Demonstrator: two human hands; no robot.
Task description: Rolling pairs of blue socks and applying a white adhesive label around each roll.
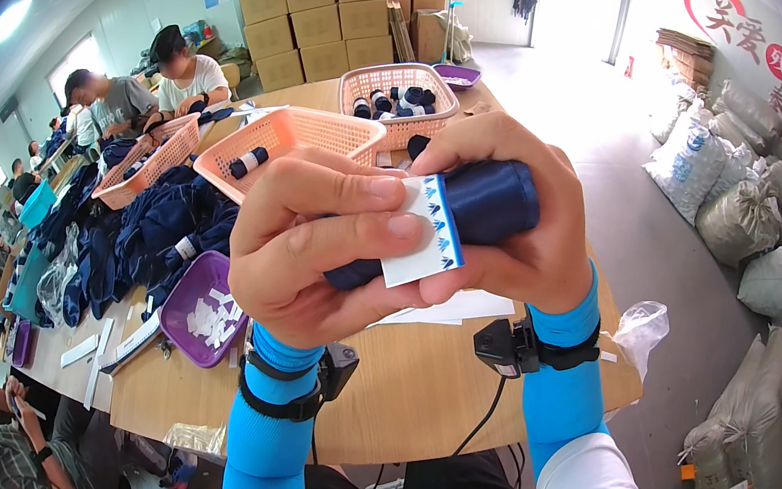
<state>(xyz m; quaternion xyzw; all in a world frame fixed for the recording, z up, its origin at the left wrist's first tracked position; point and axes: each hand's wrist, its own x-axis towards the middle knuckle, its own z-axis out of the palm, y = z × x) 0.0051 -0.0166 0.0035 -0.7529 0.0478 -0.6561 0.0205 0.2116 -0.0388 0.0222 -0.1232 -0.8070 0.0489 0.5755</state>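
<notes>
Both my hands hold a tight roll of shiny navy cloth (493, 201) up in front of me, above the table. A white paper band (410, 252) with a blue edge and small blue marks lies across the roll. My left hand (310, 248) pinches the band against the cloth, its fingertips on the paper. Around the roll's right end curls my right hand (551, 223), with its thumb below near the band's lower edge. The roll's left part is mostly hidden behind my left fingers.
On the wooden table (186, 396) stand pink baskets (291, 134) holding banded navy rolls, and a purple tray (209, 313) of paper scraps. Loose navy cloth (147, 218) is heaped on the left. Other people sit beyond it. Sacks (762, 401) line the right; cartons (318, 21) are stacked behind.
</notes>
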